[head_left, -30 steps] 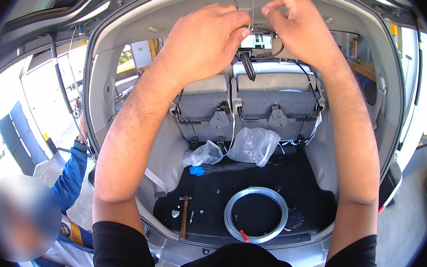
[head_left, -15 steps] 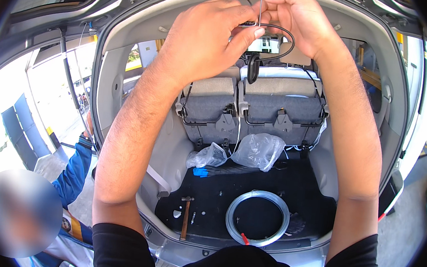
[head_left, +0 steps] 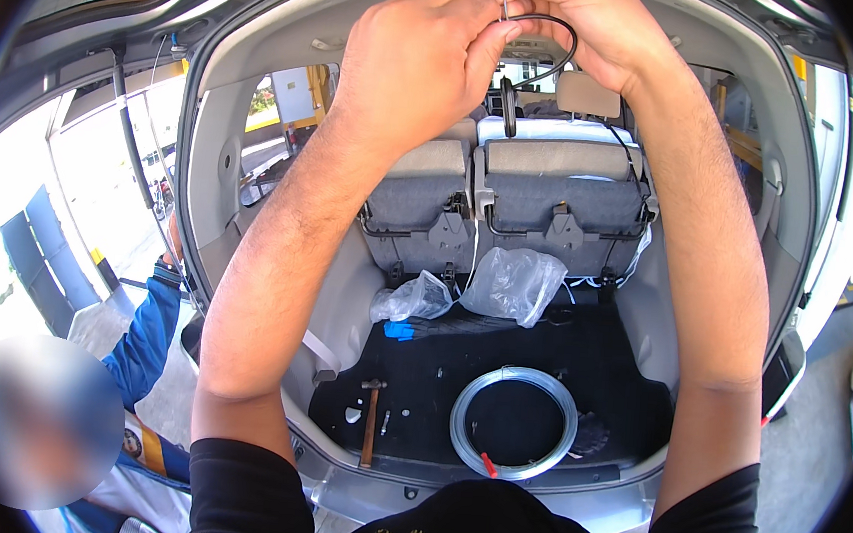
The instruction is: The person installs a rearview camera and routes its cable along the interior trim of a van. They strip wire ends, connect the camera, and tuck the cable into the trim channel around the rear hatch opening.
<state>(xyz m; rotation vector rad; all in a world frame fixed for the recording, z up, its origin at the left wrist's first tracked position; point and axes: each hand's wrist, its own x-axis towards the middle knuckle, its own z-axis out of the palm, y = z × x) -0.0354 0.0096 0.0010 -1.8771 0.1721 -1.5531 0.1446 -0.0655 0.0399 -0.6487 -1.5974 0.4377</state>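
Both my arms reach up to the top of the car's open rear. My left hand (head_left: 417,65) is closed, its thumb pressing a black cable (head_left: 573,46) against the fingers. That cable curves in a loop below my right hand (head_left: 605,30), and a dark, elongated rubber-looking piece (head_left: 508,108) hangs near its lower end. The fingertips of my right hand pinch a thin grey wire (head_left: 505,4), which stands upright beside my left thumb. The top edge of the picture cuts off part of the right fingers.
On the dark cargo floor lie a coil of silvery wire (head_left: 563,418), a hammer (head_left: 370,427) and clear plastic bags (head_left: 513,285). Folded grey seats (head_left: 562,197) stand beyond. At the left, a person in a blue sleeve (head_left: 149,330) holds the car's edge area.
Both hands have shifted slightly up in the picture, along with the cable loop and the hanging dark piece. My grips look the same.
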